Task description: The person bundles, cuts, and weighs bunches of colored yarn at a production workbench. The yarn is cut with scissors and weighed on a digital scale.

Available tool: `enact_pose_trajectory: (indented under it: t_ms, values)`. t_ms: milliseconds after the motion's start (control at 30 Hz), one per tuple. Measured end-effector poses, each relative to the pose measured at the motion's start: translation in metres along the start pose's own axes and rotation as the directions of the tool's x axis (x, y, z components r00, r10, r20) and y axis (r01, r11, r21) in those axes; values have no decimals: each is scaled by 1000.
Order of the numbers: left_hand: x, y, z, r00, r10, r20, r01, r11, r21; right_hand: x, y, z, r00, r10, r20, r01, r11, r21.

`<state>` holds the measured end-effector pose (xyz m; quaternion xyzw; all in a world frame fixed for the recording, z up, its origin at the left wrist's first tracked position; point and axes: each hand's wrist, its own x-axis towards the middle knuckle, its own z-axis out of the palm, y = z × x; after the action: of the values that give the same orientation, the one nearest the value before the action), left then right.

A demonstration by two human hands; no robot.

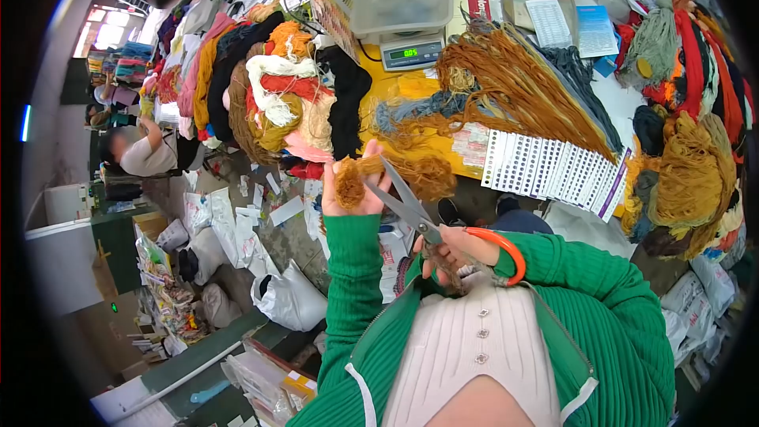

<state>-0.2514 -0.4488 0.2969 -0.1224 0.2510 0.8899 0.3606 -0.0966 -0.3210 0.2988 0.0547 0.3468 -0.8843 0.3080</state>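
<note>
Brown yarn point(350, 184) lies bunched across the palm and fingers of my left hand point(368, 199), and a strand runs right to a fuzzy brown bundle point(433, 177) at the table edge. My right hand point(458, 251) is wrapped round scissors point(411, 209) with an orange handle. Their blades stand apart and point up-left, with the tips close to the fingers of my left hand. Whether the blades touch the yarn I cannot tell. Some loose fibres hang by my right hand.
Beyond my hands, the yellow table point(368, 103) bears a scale point(411, 52) with a plastic tub, long brown yarn point(522, 79), perforated cards point(545, 170) and coloured skeins point(288, 87). White sacks point(289, 294) lie on the floor. People sit at the far left.
</note>
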Motion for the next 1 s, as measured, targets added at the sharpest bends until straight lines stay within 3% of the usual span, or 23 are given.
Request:
enact_pose_trajectory:
  t_ms: [100,133,300,400,500,533,633,667,800,900,933,1000]
  values:
    - [1,-3,10,997,13,70,-15,1000,17,6,3,-3,975,213,-70,-204,972,114]
    - [-1,-7,20,999,21,25,-23,996,89,6,3,-3,977,200,-78,-189,974,127]
    - [-1,-19,14,998,-31,47,30,999,29,5,-12,10,957,195,-215,-167,976,141]
    - [-2,-33,9,995,-12,100,13,1000,-5,12,-13,9,961,53,-271,-61,998,-24]
    - [1,-43,1,994,75,83,-88,983,162,7,-20,22,937,-23,-349,-22,992,-126]
    - [1,-47,-9,970,86,225,-119,983,140,7,-15,23,922,-41,-385,-16,989,-144]
    - [-3,-62,-14,981,9,193,-52,975,217,16,-6,11,882,-43,-469,18,998,-58]
    - [-6,-64,-13,984,21,179,-69,963,262,17,1,8,875,-104,-472,100,994,-33]
    - [-15,-59,12,1000,19,9,-20,972,235,3,-6,11,899,-32,-438,46,999,21]
    - [-6,-54,-3,995,5,95,-25,978,207,-6,-12,14,918,-11,-396,68,989,128]
    - [-7,-50,-5,992,-61,107,37,976,214,-5,-14,16,905,-23,-426,97,984,152]
    - [-13,-42,5,980,-166,112,161,986,51,-3,-12,12,891,-28,-453,137,968,211]
